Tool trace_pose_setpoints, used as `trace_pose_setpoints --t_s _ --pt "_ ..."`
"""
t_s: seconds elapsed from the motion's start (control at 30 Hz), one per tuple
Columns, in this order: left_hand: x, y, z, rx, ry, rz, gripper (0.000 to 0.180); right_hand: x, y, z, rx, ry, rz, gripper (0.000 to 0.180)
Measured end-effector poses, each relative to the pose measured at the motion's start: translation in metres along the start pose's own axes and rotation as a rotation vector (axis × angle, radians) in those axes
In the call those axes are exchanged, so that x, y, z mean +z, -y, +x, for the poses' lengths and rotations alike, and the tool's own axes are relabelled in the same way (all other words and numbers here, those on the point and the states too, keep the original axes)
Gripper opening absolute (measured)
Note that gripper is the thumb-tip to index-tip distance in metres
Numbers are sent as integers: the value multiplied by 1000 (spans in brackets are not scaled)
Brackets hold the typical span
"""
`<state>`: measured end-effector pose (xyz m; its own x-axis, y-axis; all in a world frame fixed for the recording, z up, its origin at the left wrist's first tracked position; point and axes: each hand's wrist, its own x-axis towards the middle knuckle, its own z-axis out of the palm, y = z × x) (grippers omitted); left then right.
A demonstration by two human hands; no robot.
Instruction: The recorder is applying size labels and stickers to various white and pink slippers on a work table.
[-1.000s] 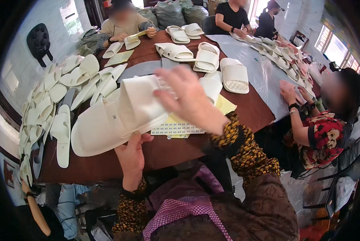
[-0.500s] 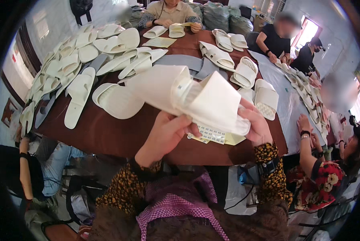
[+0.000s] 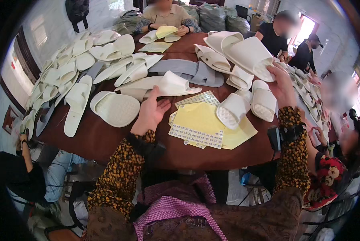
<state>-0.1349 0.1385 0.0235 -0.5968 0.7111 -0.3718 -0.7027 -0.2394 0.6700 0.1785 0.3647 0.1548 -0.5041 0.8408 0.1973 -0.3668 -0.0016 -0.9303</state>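
My right hand (image 3: 283, 82) is raised on the right, its fingers closed on the toe end of a white slipper (image 3: 250, 54). A second white slipper (image 3: 220, 38) lies against that one, behind and to its left. Over the table, my left hand (image 3: 151, 112) has its fingers apart and holds nothing. Its fingertips are at the near edge of another white slipper (image 3: 174, 82); whether they touch it I cannot tell. Between my hands lie overlapping yellow sticker sheets (image 3: 198, 116). One white slipper (image 3: 231, 110) rests partly on these sheets.
Many white slippers (image 3: 59, 72) are heaped along the left of the brown table (image 3: 164, 154). Grey slippers (image 3: 188, 70) lie at the middle. Co-workers sit across and on both sides; one opposite holds a yellow sheet (image 3: 166, 31). Grey sacks (image 3: 212, 18) stand behind.
The white slippers have gone from in front of me to the upper right in my right hand. My left hand has let go. The sticker sheets and grey slippers now show more fully.
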Motion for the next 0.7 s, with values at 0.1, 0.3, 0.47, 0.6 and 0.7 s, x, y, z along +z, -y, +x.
trace_pose_setpoints --t_s 0.1,0.3,0.47,0.6,0.7 --pt "8 10 36 46 9 1 48 -21 -19 26 -15 -116 -50 44" --pt "13 -2 59 -6 8 -50 31 1 -41 18 53 -172 -14 42" --pt "52 6 52 -79 2 53 32 -29 -49 28 49 -241 -4 41" --pt "75 11 46 -113 20 113 33 -35 -41 22 8 -243 35 41" --pt "88 18 51 -139 201 108 33 -62 -30 21 -35 -252 75 42"
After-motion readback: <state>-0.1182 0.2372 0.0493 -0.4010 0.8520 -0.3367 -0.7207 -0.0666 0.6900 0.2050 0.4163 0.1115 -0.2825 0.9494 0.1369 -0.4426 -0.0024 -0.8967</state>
